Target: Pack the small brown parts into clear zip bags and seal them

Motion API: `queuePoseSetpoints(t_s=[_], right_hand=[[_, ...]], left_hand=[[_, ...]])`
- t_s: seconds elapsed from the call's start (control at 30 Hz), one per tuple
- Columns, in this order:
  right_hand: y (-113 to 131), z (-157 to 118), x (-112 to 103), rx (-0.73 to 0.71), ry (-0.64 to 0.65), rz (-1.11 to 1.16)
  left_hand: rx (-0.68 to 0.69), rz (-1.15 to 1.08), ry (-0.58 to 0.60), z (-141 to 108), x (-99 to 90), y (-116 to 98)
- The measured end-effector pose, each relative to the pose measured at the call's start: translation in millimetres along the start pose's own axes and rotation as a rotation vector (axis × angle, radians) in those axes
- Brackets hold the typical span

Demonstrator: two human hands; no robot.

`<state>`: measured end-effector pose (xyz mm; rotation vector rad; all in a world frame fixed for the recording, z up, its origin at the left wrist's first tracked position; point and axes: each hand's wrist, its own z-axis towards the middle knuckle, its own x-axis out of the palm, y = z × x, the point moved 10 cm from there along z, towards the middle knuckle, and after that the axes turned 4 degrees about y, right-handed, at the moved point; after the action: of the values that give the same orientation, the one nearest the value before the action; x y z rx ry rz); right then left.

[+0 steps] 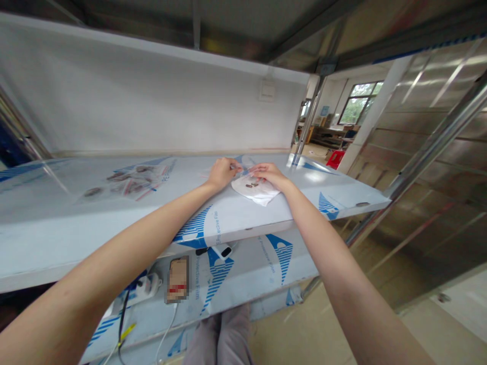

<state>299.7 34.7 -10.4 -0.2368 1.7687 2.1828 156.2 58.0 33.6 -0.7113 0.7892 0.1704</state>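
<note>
Sheet, thin and white [263,195], lying on the film-covered surface [262,218] near the middle of the view, with a few small brown pieces [249,186] on top of it. For the directions below, clock with the white sheet as its centre.

Left hand [224,173] at ten o'clock, just beside the sheet, its fingers [237,168] bent and the tips near each other. Right hand [269,174] between one and two o'clock, over the far part of the sheet, its fingers [261,168] also bent and pointing to the left hand. Something clear and thin between both hands, too small to name with certainty. For either hand, not possible to tell if the fingers are closed on anything.

At nine o'clock, well apart, a group of clear bags [134,185] with dark pieces inside and red strips on some.

On the lower shelf [258,274], at seven o'clock, a small white device [225,252] with a dark face; between seven and eight, a phone [178,280], blurred by pixels, with a white cable [167,329]; just beside the phone, at its nine o'clock, a white plug [150,285].

At twelve, a switch plate [267,89] on the white panel [171,101].
</note>
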Motion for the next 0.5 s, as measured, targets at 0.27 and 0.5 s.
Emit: queuePoseSetpoints(t_s=[0.27,0.5], right_hand=[[1,1,4,-0.029,0.042,-0.007],[3,3,-3,-0.074,-0.008,0.013]], left_hand=[[-0.028,-0.021,0.015,-1,1.1,1],[0.014,-0.088,0.122,-4,11.2,-5]])
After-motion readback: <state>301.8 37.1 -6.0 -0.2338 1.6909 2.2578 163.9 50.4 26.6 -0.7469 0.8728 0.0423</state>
